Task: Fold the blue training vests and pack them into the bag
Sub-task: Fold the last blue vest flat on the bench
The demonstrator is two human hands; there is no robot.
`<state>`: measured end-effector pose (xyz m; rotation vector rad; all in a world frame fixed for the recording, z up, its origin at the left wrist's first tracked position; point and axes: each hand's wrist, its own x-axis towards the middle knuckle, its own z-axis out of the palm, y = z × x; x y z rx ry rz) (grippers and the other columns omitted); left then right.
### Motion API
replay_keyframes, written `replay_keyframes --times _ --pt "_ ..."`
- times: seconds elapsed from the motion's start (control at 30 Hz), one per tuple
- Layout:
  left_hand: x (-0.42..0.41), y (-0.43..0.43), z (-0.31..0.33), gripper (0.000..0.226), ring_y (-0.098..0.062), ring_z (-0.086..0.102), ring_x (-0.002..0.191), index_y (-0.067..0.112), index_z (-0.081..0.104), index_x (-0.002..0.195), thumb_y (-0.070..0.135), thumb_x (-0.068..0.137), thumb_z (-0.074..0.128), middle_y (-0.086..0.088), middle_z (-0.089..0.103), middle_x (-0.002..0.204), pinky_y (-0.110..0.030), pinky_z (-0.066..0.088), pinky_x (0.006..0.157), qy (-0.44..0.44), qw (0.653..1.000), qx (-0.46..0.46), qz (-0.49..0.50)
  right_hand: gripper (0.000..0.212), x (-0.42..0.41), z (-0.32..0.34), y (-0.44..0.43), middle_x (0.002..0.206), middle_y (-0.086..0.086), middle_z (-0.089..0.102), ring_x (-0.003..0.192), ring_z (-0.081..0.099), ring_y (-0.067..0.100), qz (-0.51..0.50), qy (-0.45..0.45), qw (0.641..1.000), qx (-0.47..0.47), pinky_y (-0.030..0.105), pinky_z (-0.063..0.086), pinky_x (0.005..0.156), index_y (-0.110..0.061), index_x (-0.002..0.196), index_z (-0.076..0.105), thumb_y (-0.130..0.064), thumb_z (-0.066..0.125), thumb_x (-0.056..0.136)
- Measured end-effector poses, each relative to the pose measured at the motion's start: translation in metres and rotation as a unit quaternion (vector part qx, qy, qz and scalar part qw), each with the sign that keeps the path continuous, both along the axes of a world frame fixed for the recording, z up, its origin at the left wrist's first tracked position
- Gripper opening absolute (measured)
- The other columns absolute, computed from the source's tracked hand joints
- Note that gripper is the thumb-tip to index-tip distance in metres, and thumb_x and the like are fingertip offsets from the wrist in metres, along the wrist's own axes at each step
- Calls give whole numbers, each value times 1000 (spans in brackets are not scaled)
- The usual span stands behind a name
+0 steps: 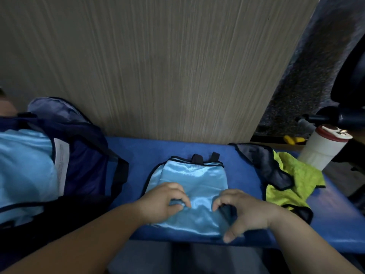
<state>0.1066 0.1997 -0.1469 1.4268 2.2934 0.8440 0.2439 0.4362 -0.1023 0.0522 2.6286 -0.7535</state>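
Head view: both hands (pixel 164 200) (pixel 245 212) curled, pinching vest (pixel 195 175).

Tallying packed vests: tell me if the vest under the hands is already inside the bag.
No, the light blue vest lies on the blue surface beside the navy bag, held by the left hand and right hand.

Bench strip (pixel 142 153) between bag (pixel 85 155) and vest (pixel 193 178) passable; wood panel (pixel 177 76) behind, bottle (pixel 324 149) right.
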Motion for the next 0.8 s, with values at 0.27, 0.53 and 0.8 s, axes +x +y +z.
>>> replay_keyframes --times 0.27,0.53,0.8 --pt "10 -8 23 75 -2 18 132 52 46 133 50 67 84 19 23 137 -22 16 115 -8 984 -167 -56 69 11 -13 -15 131 -20 35 123 28 6 4 62 992 111 23 30 105 -46 120 47 -34 85 63" --pt "14 -9 17 60 -6 27 133 38 49 137 34 83 75 12 33 142 -23 22 114 45 988 -145 -22 11 17 -19 -8 91 -5 63 89 60 13 -97 165 981 11 19 45 75 -33 93 61 -25 68 91" --pt "7 0 34 38 -11 51 114 29 58 125 22 88 60 15 50 113 -22 41 94 59 984 -150 75 6 12 -17 -2 87 10 66 73 55 15 -169 160 972 -35 27 42 63 -24 92 55 -26 58 97"
